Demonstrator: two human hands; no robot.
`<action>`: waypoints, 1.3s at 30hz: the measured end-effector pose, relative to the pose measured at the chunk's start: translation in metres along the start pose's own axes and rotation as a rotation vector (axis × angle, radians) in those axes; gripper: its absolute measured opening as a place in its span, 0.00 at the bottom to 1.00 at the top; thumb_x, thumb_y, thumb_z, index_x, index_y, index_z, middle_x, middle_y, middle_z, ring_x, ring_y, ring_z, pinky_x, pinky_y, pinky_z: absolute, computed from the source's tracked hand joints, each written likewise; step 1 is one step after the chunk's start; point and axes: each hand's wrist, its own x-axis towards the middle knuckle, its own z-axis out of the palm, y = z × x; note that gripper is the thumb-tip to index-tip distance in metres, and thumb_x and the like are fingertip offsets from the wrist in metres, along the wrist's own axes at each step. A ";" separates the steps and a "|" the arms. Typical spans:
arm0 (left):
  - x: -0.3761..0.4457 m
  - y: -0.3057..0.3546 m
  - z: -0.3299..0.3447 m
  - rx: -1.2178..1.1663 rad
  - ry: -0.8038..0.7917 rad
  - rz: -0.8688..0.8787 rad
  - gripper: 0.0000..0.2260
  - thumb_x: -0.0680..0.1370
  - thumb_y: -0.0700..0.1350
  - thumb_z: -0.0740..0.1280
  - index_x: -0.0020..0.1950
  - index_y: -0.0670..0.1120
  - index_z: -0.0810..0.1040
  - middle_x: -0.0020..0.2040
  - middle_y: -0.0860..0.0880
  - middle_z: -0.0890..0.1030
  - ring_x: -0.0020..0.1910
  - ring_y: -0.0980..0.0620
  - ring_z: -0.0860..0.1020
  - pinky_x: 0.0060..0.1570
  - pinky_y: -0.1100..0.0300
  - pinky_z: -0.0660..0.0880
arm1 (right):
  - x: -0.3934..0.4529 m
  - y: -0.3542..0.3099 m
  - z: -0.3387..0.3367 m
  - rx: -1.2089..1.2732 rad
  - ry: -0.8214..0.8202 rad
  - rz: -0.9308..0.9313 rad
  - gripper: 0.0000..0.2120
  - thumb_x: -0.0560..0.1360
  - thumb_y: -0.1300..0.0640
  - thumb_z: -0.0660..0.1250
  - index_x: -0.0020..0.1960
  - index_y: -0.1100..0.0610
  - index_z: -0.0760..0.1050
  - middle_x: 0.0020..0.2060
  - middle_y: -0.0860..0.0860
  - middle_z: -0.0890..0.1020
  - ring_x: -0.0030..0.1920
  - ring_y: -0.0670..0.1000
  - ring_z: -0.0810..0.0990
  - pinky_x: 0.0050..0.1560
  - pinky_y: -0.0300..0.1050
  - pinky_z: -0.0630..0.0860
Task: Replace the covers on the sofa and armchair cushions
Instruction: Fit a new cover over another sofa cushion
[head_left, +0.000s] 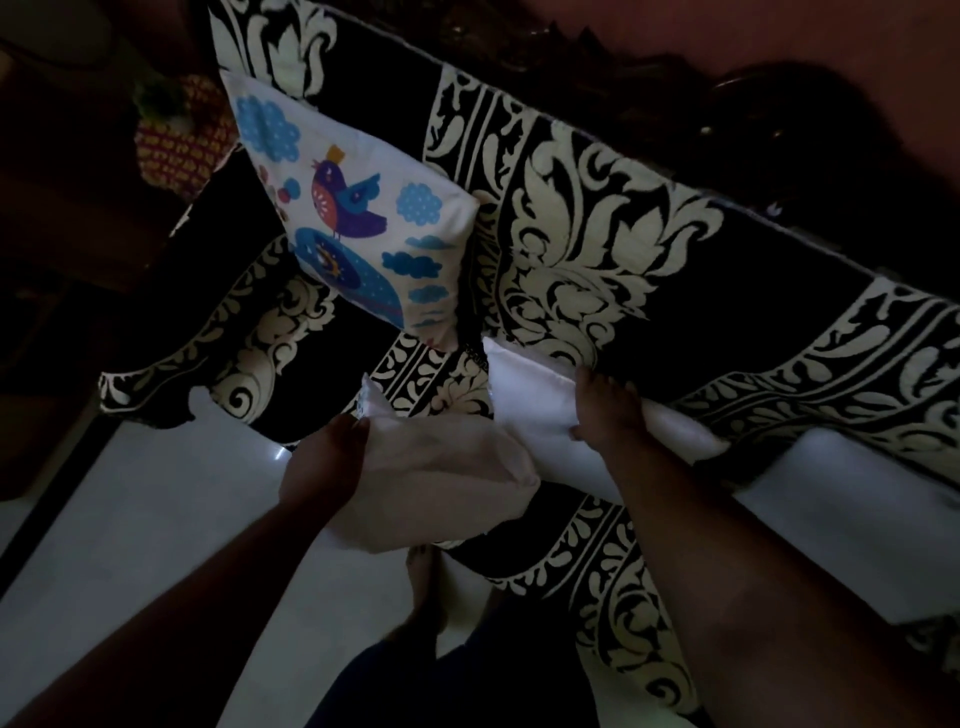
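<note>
both hands (332, 457) pull cover (441, 467) over cushion (540, 410).

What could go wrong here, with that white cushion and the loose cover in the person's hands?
The left hand grips only one edge of the loose cover, so its opening may sag shut and the white cushion could snag on the way in. The right hand holds the cushion near the sofa seat's front edge, so a slip could drop it to the floor. The dim light makes the cover's opening hard to see.
</note>
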 end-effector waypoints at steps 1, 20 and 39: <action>-0.001 -0.005 -0.002 0.001 -0.001 0.006 0.17 0.85 0.53 0.57 0.57 0.42 0.79 0.52 0.40 0.82 0.54 0.38 0.80 0.50 0.51 0.72 | -0.009 -0.004 0.004 0.009 0.001 -0.012 0.48 0.63 0.43 0.81 0.73 0.56 0.58 0.64 0.55 0.78 0.63 0.56 0.78 0.62 0.54 0.73; -0.055 -0.111 -0.088 -0.700 0.104 0.075 0.19 0.82 0.53 0.61 0.56 0.40 0.83 0.52 0.40 0.83 0.54 0.39 0.80 0.55 0.51 0.75 | -0.289 -0.080 -0.084 0.384 0.560 -0.013 0.45 0.75 0.40 0.70 0.82 0.49 0.49 0.70 0.54 0.75 0.60 0.59 0.80 0.49 0.46 0.75; -0.066 -0.121 -0.192 -0.677 0.173 0.353 0.25 0.72 0.64 0.63 0.51 0.46 0.85 0.47 0.44 0.86 0.50 0.43 0.83 0.55 0.48 0.79 | -0.410 -0.138 -0.125 0.353 0.902 -0.304 0.45 0.67 0.34 0.66 0.79 0.46 0.56 0.49 0.51 0.86 0.48 0.53 0.85 0.45 0.42 0.79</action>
